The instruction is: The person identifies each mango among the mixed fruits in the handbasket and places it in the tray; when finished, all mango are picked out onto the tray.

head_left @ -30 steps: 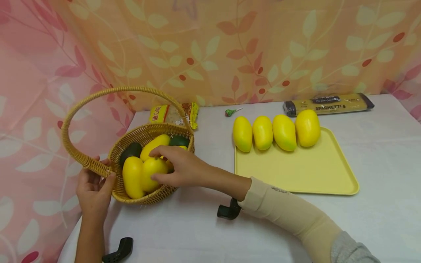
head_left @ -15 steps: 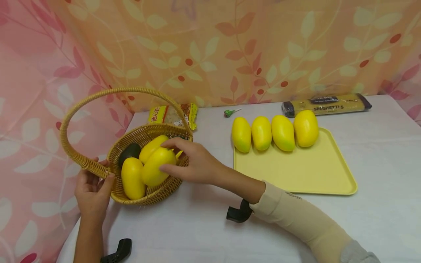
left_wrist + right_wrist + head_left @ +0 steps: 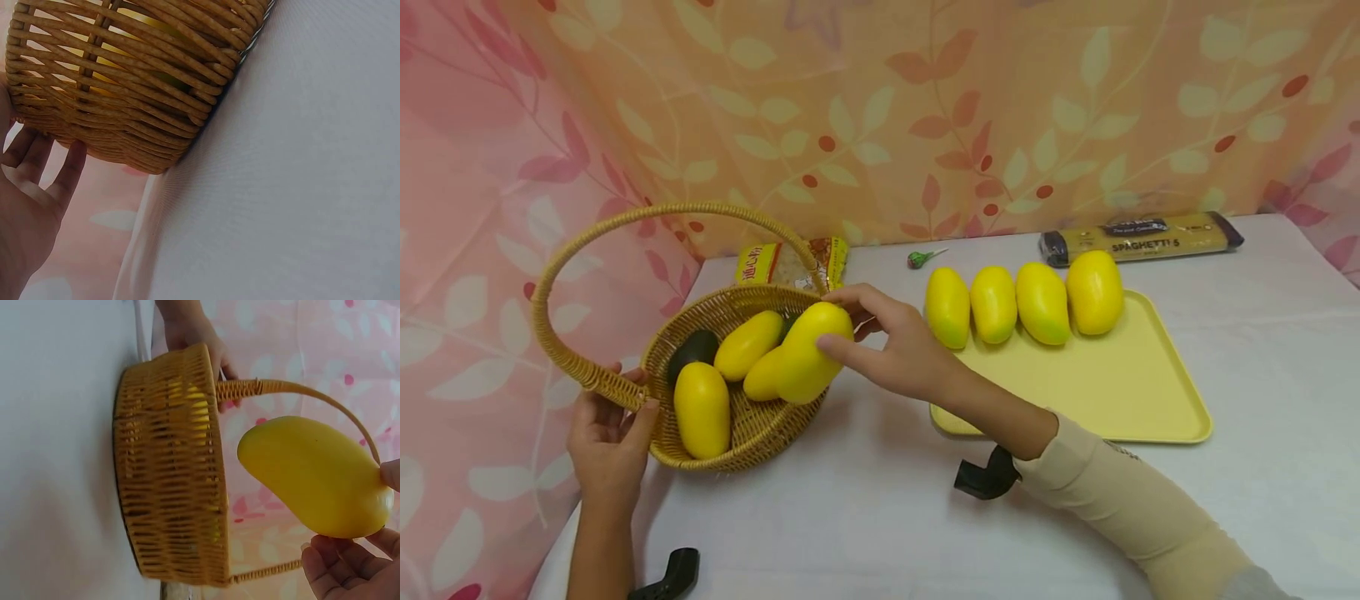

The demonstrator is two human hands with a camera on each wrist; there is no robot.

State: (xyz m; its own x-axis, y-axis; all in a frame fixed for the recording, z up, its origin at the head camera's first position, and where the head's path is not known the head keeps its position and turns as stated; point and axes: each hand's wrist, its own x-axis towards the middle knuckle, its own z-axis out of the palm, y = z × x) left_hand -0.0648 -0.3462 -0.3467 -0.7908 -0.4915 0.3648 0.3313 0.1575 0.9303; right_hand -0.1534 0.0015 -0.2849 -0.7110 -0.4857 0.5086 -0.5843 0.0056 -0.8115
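Note:
My right hand [image 3: 895, 350] pinches a yellow mango [image 3: 812, 354] between thumb and fingers, holding it over the right rim of the wicker basket [image 3: 748, 421]. In the right wrist view this mango [image 3: 312, 475] hangs above the basket's rim, apart from the weave. At the basket's left side, my left hand [image 3: 610, 442] grips the rim where the tall handle [image 3: 613, 385] joins it. More mangoes [image 3: 702, 408] lie inside, with a dark green oval fruit [image 3: 692, 354] at the left and another mostly hidden behind the held mango.
Several mangoes [image 3: 1042, 302] stand in a row along the back of a yellow tray [image 3: 1075, 400] at the right. Behind are a spaghetti pack [image 3: 1172, 237], a lollipop [image 3: 917, 259] and a yellow food bag [image 3: 760, 263]. A floral curtain [image 3: 880, 108] closes off the back.
My right hand has lifted the mango from the front of the basket's pile and carried it up and right to the rim. The left hand keeps its grip on the basket.

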